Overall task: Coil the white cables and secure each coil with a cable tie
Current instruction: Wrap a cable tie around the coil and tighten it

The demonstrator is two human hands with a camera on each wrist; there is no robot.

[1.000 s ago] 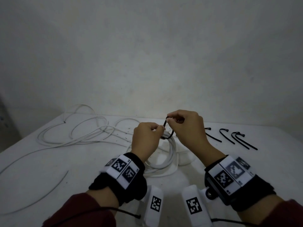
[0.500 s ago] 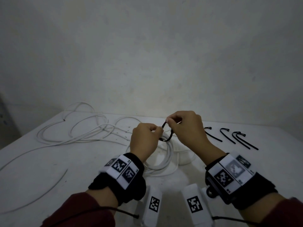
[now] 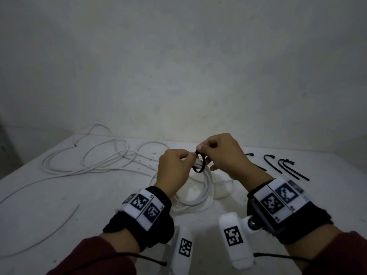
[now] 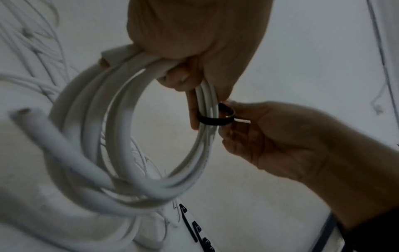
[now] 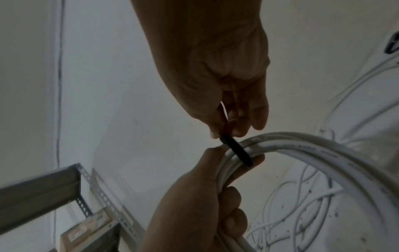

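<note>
My left hand (image 3: 174, 167) is gripping the coiled white cable (image 4: 121, 119) above the tabletop (image 3: 59, 195), its fingers curled round the bundled strands. My right hand (image 3: 224, 155) is pinching a black cable tie (image 3: 199, 165) that is looping around those strands just beside the left grip. The tie appears closed into a loop, though blur is obscuring its ends. Spare ties (image 3: 286, 167) are lying to the right, loose cable (image 3: 89, 159) to the left.

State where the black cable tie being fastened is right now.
Head view, centre: the black cable tie loops around the white coil, pinched between left hand and right hand.
</note>
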